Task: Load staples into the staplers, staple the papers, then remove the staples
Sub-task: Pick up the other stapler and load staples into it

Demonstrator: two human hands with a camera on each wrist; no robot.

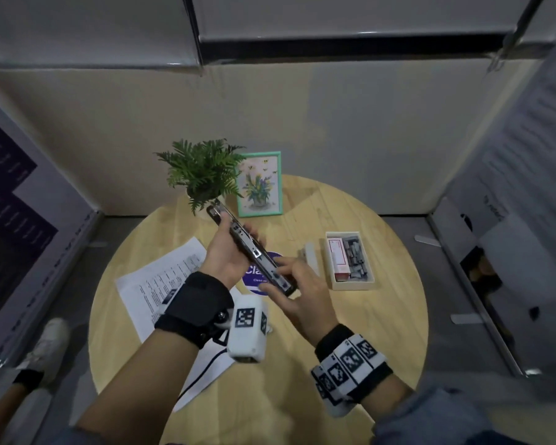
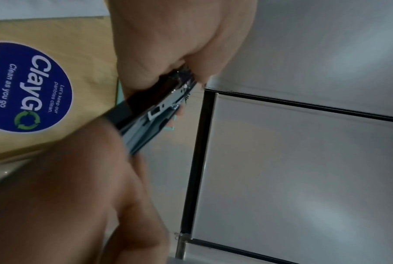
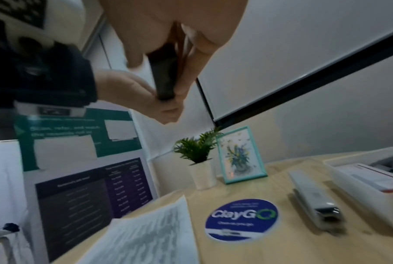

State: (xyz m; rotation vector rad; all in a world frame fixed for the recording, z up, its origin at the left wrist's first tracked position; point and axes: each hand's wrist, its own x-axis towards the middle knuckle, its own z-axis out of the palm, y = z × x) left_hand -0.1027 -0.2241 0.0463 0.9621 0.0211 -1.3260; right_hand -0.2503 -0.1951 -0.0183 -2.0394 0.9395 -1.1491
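A black stapler [image 1: 250, 248] with a metal channel showing is held above the round wooden table [image 1: 382, 332]. My left hand [image 1: 228, 252] grips its middle from below, fingers curled round it. My right hand [image 1: 297, 284] pinches the stapler's near end; the right wrist view shows fingers wrapped on the black body [image 3: 164, 76]. In the left wrist view the metal channel [image 2: 159, 114] runs between both hands. A white stapler [image 1: 311, 258] lies on the table, also in the right wrist view [image 3: 315, 200]. Printed papers [image 1: 161, 284] lie at the left. A box of staples [image 1: 350, 260] sits at the right.
A potted fern [image 1: 203, 175] and a teal picture frame [image 1: 261, 184] stand at the table's far side. A round blue sticker [image 3: 241, 218] is on the tabletop under the hands. Panels and posters wall the table on three sides. A shoe [image 1: 50, 342] shows at the lower left.
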